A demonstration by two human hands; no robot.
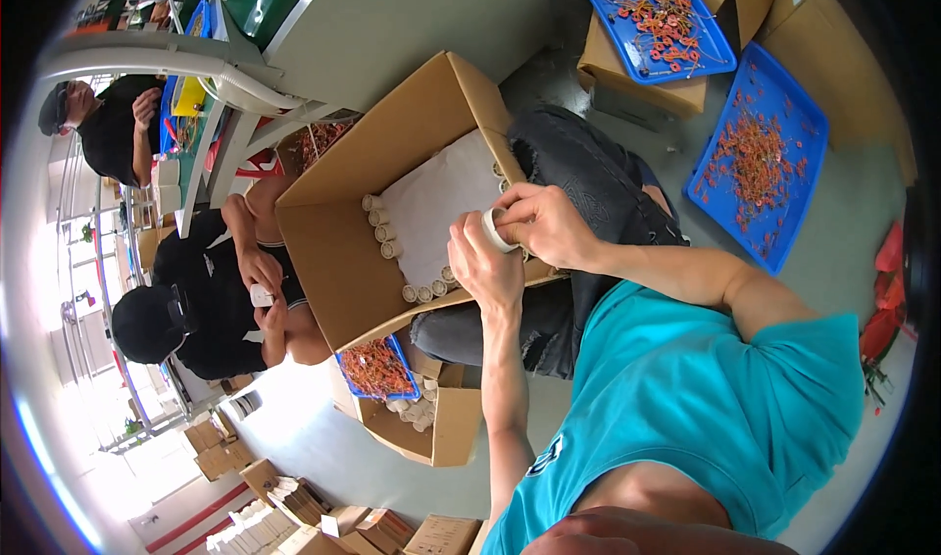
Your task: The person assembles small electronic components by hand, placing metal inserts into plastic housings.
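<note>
A short white cylinder with an open, ring-like end (498, 231) is between my two hands, over the near edge of a large open cardboard box (338, 251). My left hand (484, 269) is closed around its side. At its open end, the fingers of my right hand (551, 226) are pinched together. Whether they hold a small part there is hidden. Inside the box, a white sheet (431, 207) covers much of the bottom. Several whitish cylinders (380, 229) are lined up along the box walls.
Blue trays (701, 187) of red parts with thin wires lie at the right and top right. Another blue tray (407, 390) stands by a smaller box (456, 428) of white cylinders. One co-worker (211, 290) holds a white piece across from me; another person (118, 128) sits farther off.
</note>
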